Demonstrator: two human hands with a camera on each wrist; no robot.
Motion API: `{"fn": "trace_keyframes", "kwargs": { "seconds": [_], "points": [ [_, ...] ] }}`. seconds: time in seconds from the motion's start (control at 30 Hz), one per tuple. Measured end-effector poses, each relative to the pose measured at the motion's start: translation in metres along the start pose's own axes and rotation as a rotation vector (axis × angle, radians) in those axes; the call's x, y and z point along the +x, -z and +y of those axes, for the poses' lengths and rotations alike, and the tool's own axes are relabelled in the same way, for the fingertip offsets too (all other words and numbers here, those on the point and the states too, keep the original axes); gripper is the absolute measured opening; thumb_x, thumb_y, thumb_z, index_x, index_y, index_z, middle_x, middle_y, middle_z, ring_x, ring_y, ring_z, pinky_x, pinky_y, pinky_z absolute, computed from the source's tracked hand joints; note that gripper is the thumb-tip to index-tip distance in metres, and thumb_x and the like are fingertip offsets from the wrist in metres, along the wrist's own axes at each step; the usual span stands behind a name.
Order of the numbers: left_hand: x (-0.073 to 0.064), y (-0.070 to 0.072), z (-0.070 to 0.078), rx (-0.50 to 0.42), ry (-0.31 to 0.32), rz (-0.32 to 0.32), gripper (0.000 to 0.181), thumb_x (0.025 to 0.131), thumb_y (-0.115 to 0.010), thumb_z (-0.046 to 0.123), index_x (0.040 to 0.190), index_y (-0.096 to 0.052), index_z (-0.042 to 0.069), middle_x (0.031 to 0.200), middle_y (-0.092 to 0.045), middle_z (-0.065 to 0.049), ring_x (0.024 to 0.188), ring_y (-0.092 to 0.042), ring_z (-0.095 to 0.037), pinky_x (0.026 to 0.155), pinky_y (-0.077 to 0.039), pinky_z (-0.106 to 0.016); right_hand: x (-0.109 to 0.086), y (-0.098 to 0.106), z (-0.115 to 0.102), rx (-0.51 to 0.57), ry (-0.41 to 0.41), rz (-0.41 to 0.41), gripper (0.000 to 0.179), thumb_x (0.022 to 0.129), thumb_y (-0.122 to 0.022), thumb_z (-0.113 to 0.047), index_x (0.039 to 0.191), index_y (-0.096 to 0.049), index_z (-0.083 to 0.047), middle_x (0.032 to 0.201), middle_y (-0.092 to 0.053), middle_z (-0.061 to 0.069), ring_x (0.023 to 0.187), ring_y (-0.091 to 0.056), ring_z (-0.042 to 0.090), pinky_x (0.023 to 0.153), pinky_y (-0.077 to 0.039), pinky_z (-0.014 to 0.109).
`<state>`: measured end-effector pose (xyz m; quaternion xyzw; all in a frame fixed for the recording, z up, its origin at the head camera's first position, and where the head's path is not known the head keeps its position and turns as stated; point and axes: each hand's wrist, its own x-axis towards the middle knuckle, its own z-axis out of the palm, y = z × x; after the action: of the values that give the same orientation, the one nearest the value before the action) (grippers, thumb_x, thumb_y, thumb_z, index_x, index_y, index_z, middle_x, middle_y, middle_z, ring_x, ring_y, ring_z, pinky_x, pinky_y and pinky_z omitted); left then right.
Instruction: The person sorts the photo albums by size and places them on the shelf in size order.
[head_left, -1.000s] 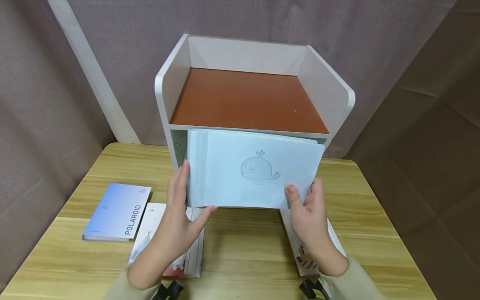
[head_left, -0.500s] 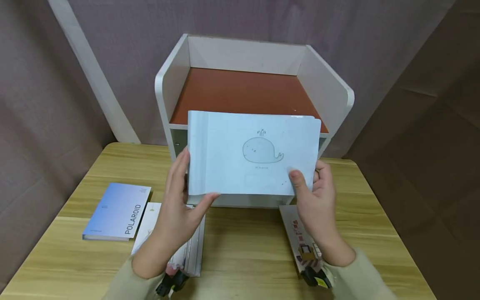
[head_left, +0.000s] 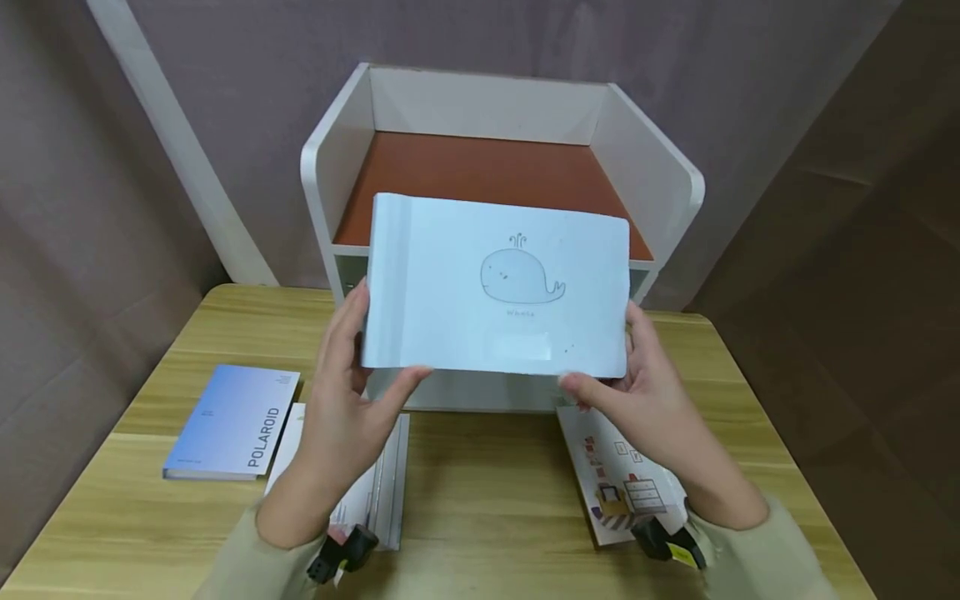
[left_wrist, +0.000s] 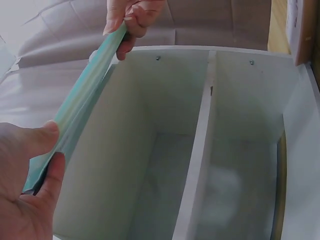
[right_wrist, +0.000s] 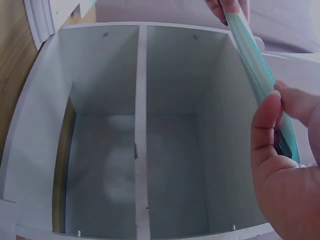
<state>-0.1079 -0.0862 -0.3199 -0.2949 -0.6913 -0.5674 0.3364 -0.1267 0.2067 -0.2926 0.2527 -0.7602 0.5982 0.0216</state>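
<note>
A pale blue book (head_left: 450,283) with a line drawing of a whale on its cover is held up in front of the white shelf unit (head_left: 502,392), its upper part overlapping the brown top board. My left hand (head_left: 337,400) grips its left end, thumb along the bottom edge. At the lower right corner my right hand (head_left: 652,400) pinches it, the thumb at the bottom edge and the fingers mostly hidden behind. Seen edge-on in the left wrist view, the book (left_wrist: 82,100) is a thin teal strip between both hands.
On the wooden table, a blue POLAROID book (head_left: 232,421) lies at left beside a white book (head_left: 390,475) partly under my left forearm. An illustrated white book (head_left: 615,475) lies at right. A vertical divider (right_wrist: 142,125) splits the shelf unit's lower space into two compartments.
Both hands have raised the book from before the shelf's lower opening to overlap the top board. My right thumb has slid from the cover down to the bottom edge.
</note>
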Motion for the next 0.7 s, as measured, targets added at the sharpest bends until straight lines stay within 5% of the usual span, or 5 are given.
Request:
{"fn": "trace_keyframes", "kwargs": {
  "seconds": [0.23, 0.37, 0.53, 0.7],
  "points": [
    [0.013, -0.001, 0.002, 0.010, 0.002, 0.037, 0.092, 0.071, -0.075, -0.016, 0.149, -0.027, -0.002, 0.150, -0.029, -0.012, 0.119, -0.048, -0.028, 0.095, -0.048, -0.034, 0.005, -0.006, -0.016, 0.097, 0.097, 0.076, 0.091, 0.089, -0.059, 0.013, 0.155, -0.009, -0.024, 0.139, -0.043, 0.017, 0.101, -0.059, 0.021, 0.071, -0.056, 0.024],
    [0.021, -0.002, 0.001, -0.008, 0.026, 0.043, 0.091, 0.074, -0.073, -0.016, 0.150, -0.026, -0.001, 0.151, -0.026, -0.012, 0.124, -0.045, -0.028, 0.097, -0.047, -0.034, 0.009, -0.013, -0.026, 0.102, 0.188, 0.110, 0.086, 0.088, -0.055, 0.018, 0.155, -0.012, -0.015, 0.143, -0.038, 0.018, 0.113, -0.053, 0.021, 0.082, -0.052, 0.020],
    [0.030, -0.002, -0.004, 0.019, 0.051, 0.048, 0.089, 0.076, -0.073, -0.013, 0.150, -0.026, -0.001, 0.151, -0.027, -0.010, 0.126, -0.044, -0.025, 0.098, -0.045, -0.034, 0.016, -0.013, -0.031, 0.032, 0.235, 0.144, 0.078, 0.088, -0.056, 0.018, 0.153, -0.021, -0.009, 0.132, -0.046, 0.021, 0.091, -0.052, 0.018, 0.067, -0.048, 0.017],
    [0.037, -0.003, -0.006, 0.053, 0.097, 0.042, 0.086, 0.080, -0.075, -0.004, 0.151, -0.026, 0.002, 0.152, -0.026, -0.009, 0.129, -0.042, -0.022, 0.100, -0.043, -0.034, 0.024, -0.008, -0.023, 0.004, 0.251, 0.172, 0.082, 0.089, -0.057, 0.015, 0.155, -0.017, -0.014, 0.145, -0.039, 0.014, 0.100, -0.055, 0.018, 0.073, -0.051, 0.016]
  ]
}}
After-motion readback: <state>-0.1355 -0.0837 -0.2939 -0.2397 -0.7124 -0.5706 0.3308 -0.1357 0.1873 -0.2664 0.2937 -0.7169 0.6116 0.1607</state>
